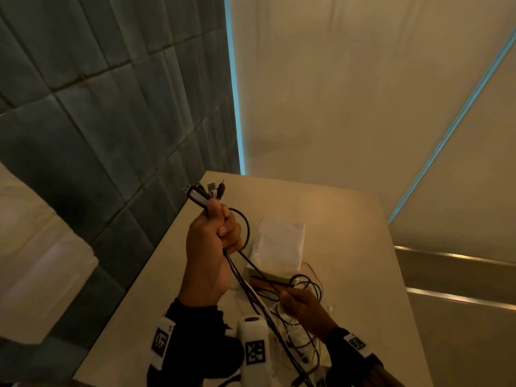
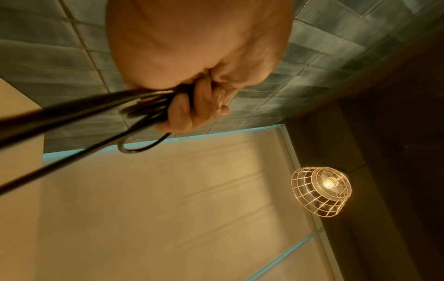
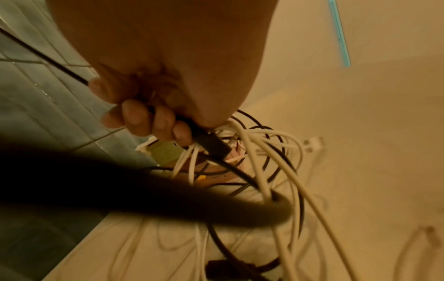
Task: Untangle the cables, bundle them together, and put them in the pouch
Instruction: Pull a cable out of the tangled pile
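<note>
My left hand point(image 1: 215, 236) is raised above the table and grips a bunch of black and white cables point(image 1: 252, 291); their plug ends point(image 1: 205, 189) stick out above the fist. In the left wrist view the fingers point(image 2: 190, 112) curl round the dark strands point(image 2: 144, 110). The strands run down to my right hand point(image 1: 303, 305), low over the table, which grips black and white cables point(image 3: 242, 152) near a black connector point(image 3: 212, 144). A loose tangle point(image 1: 301, 339) lies under it. A white pouch point(image 1: 279, 247) lies flat on the table beyond the hands.
The beige table point(image 1: 349, 247) meets a grey-green tiled wall point(image 1: 111, 107) on the left and a pale blind behind. A small green and brown object point(image 1: 265, 277) lies by the pouch. A lit wire-cage lamp point(image 2: 321, 192) hangs overhead.
</note>
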The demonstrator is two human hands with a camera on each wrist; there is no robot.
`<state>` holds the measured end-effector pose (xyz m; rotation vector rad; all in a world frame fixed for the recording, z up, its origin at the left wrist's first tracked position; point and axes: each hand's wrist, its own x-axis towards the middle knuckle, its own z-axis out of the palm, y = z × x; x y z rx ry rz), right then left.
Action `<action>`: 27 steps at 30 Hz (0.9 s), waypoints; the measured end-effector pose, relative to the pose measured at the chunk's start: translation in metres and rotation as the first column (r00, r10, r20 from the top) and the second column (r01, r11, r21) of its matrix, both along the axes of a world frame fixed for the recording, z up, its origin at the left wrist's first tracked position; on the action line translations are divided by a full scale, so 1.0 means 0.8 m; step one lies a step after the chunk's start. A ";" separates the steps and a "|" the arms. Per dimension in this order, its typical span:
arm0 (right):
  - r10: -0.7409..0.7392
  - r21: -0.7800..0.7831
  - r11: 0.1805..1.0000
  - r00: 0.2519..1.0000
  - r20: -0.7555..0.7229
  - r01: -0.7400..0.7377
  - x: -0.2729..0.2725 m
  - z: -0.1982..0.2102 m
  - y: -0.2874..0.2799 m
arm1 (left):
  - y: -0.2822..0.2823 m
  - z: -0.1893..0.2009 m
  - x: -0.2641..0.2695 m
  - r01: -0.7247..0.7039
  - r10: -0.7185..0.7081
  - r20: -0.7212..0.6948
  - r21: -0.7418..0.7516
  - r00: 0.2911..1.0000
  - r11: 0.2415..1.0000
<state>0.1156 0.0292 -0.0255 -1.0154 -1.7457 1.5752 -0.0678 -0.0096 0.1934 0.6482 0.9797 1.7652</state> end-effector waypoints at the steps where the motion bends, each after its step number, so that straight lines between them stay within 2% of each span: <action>1: -0.008 0.013 1.000 1.000 0.021 0.008 -0.001 -0.002 0.002 | 0.000 -0.001 -0.001 -0.009 0.009 -0.001 -0.005 1.000 1.000; 4: -0.046 0.071 0.997 0.989 0.139 0.036 -0.003 -0.005 0.011 | 0.000 -0.004 -0.004 -0.034 0.034 0.015 -0.025 0.999 0.999; 7: -0.057 0.071 0.996 0.983 0.175 0.045 0.000 -0.004 0.017 | 0.000 -0.004 -0.005 -0.040 0.041 0.034 -0.038 0.999 0.998; 11: -0.128 0.161 0.983 0.959 0.253 0.089 -0.001 -0.005 0.025 | 0.000 -0.003 -0.005 -0.048 0.047 -0.004 -0.067 0.999 0.997; 13: -0.169 0.104 0.983 0.964 0.204 0.150 -0.005 0.005 0.029 | 0.001 -0.003 -0.003 -0.032 0.031 -0.010 -0.079 0.999 0.996; 16: -0.203 -0.030 0.979 0.979 -0.022 0.202 -0.003 0.047 0.030 | 0.003 -0.005 0.001 -0.005 0.006 0.004 -0.094 1.000 0.996; 19: -0.232 -0.106 0.971 0.943 -0.238 0.212 0.002 0.094 0.031 | 0.006 -0.009 0.011 0.020 -0.019 0.008 -0.112 1.000 0.993; 21: -0.298 -0.144 0.953 0.906 -0.301 0.265 0.012 0.112 0.036 | 0.007 -0.009 0.015 0.036 -0.037 -0.002 -0.122 0.999 0.992; 24: -0.406 -0.180 0.913 0.868 -0.286 0.367 0.059 0.112 0.038 | 0.009 -0.006 0.015 0.053 -0.057 -0.026 -0.140 0.998 0.989; 27: -0.498 -0.089 0.867 0.859 -0.114 0.491 0.120 0.090 0.017 | 0.010 -0.005 0.018 0.085 -0.095 -0.053 -0.169 0.994 0.982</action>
